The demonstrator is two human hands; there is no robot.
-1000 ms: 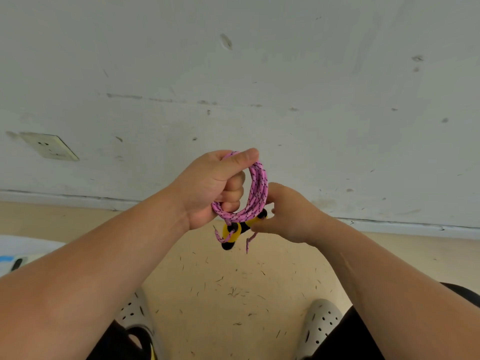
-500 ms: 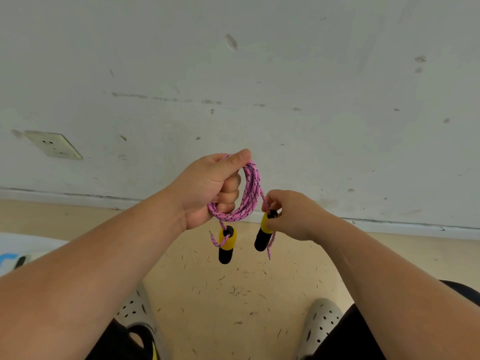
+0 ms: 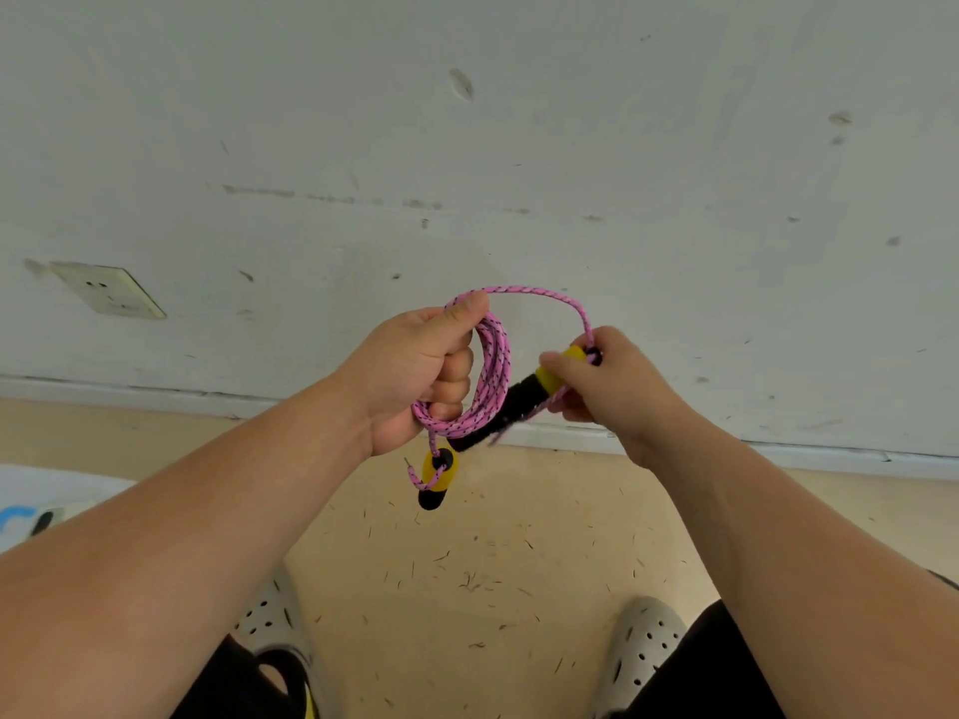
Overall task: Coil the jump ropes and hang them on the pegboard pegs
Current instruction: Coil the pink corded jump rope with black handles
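Your left hand [image 3: 415,376] fists round the pink jump rope coil [image 3: 493,376], up in front of the wall. One yellow-black handle [image 3: 438,477] dangles just below the coil. Right of the coil, your right hand [image 3: 612,386] pinches the other handle [image 3: 524,397], with a slack strand [image 3: 545,294] arching over. Rope looks light, limp and springy: clamp the bundle, steer by the stiff handle.
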